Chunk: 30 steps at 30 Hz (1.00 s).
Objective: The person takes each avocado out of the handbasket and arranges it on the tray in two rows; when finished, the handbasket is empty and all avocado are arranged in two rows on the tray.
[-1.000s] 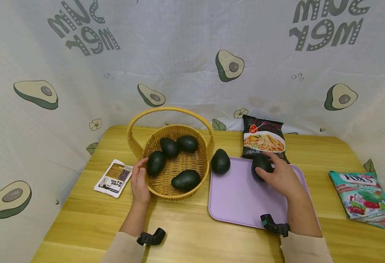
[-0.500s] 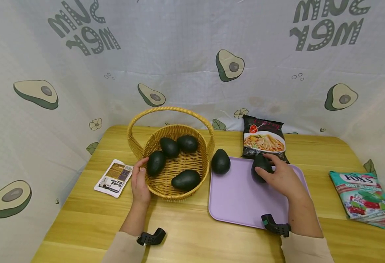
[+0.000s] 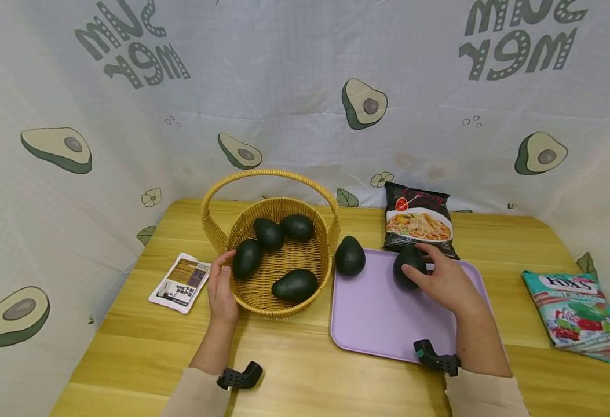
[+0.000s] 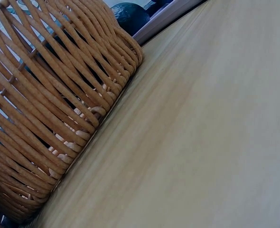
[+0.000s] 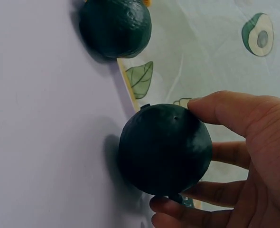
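In the head view, my right hand (image 3: 448, 284) holds a dark green avocado (image 3: 405, 267) over the back part of the lilac tray (image 3: 388, 324). Thumb and fingers are spread round that avocado's side in the right wrist view. A second avocado (image 3: 350, 256) lies at the tray's back left corner, beside the basket. My left hand (image 3: 223, 292) rests against the left outer side of the yellow wicker basket (image 3: 325, 255), its fingers fairly straight. Inside lie several avocados, one (image 3: 295, 286) at the front. The left wrist view shows mostly the basket's woven wall (image 4: 59, 95).
Behind the tray stands a black noodle packet (image 3: 418, 217), close to my right fingers. A teal candy bag (image 3: 578, 315) lies at the far right. Left of the basket is a white pouch (image 3: 181, 282). A printed curtain (image 3: 294, 104) hangs behind the wooden table (image 3: 305, 376).
The avocado in my right hand has shifted slightly left and tilted, with the fingers following it. My left hand and the basket have stayed in place.
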Motion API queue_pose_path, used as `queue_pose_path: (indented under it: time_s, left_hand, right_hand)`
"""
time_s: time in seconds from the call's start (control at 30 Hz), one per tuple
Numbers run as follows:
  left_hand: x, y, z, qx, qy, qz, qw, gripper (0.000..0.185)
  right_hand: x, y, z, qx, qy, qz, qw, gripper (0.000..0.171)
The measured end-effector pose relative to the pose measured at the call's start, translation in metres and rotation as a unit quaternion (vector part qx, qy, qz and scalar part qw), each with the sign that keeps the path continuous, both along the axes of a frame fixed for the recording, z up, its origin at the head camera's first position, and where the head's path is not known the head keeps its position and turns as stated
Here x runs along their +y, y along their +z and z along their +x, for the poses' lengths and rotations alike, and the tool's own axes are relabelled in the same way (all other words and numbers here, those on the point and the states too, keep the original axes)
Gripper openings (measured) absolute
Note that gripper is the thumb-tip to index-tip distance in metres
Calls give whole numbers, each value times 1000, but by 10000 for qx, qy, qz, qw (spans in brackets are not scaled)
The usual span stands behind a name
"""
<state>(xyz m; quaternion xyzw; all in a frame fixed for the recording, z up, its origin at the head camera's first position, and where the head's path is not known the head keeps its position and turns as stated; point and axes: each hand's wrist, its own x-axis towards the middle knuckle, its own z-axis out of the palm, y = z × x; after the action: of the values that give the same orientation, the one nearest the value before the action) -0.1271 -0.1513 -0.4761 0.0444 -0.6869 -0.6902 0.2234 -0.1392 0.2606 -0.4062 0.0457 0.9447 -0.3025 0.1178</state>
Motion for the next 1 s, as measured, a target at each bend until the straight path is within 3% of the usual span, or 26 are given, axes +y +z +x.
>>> queue_pose_path:
  time_s: [1.0]
  left_hand:
    - [0,0,0,34,-10,-31,10000,41]
  right_hand:
    - [0,0,0,-19,-32,-109,9999,85]
